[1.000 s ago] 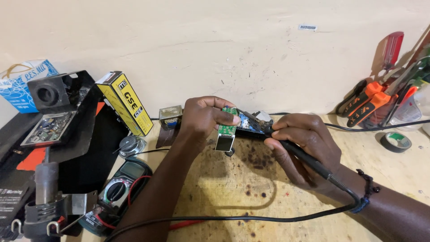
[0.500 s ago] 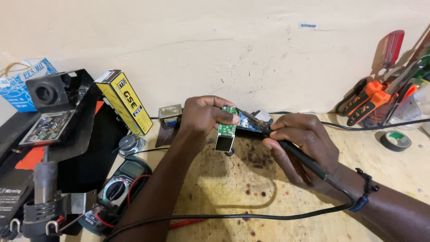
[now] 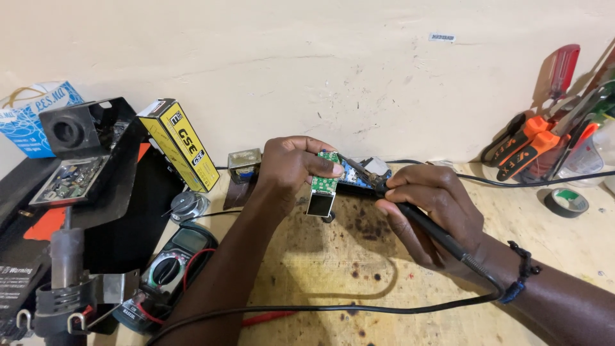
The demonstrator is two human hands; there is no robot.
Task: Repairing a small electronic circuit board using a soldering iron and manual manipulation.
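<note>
My left hand [image 3: 291,165] pinches a small green circuit board [image 3: 325,183] upright, a little dark screen hanging at its lower end. My right hand [image 3: 430,211] grips a black soldering iron [image 3: 423,222] like a pen; its tip touches the top of the board. The iron's black cord [image 3: 359,306] loops back across the wooden bench [image 3: 333,269] under both forearms. A blue board [image 3: 356,176] lies on the bench just behind the green one.
A multimeter [image 3: 168,269] with red leads lies at the lower left, beside a yellow box [image 3: 180,144] and a black stand [image 3: 77,160]. Orange-handled screwdrivers [image 3: 532,144] lean at the right wall near a tape roll [image 3: 566,201]. A small transformer [image 3: 244,164] stands behind my left hand.
</note>
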